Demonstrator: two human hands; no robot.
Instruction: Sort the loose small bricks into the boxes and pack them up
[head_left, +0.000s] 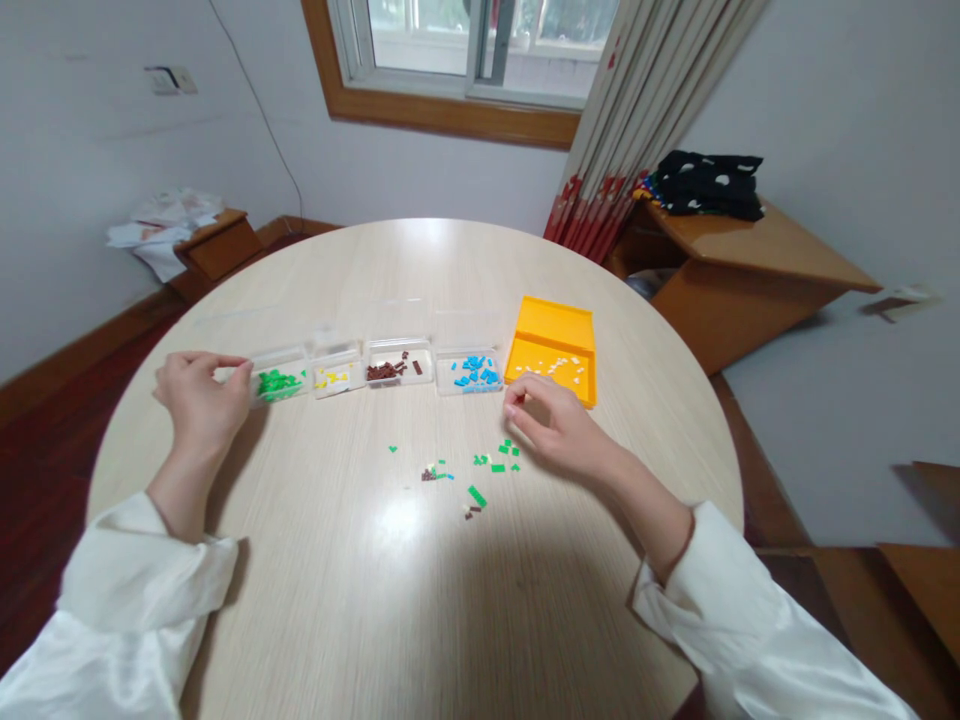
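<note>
My left hand point(204, 395) is at the left end of a clear box of green bricks point(279, 384). Its thumb and forefinger are pressed together beside the box's edge; whether they grip it or a small piece I cannot make out. My right hand point(556, 420) hovers in front of the open yellow case point(556, 320), thumb and fingertips drawn together. Anything between them is too small to tell. Below it lie loose green bricks point(498, 467), a longer green brick point(477, 497) and a small cluster of brown pieces point(428, 475).
Clear boxes of yellow bricks point(332, 378), brown bricks point(384, 371) and blue bricks point(478, 371) stand in a row across the round table point(315, 600). White bricks point(553, 367) lie in the yellow case. Faint clear lids point(397, 301) rest behind the boxes.
</note>
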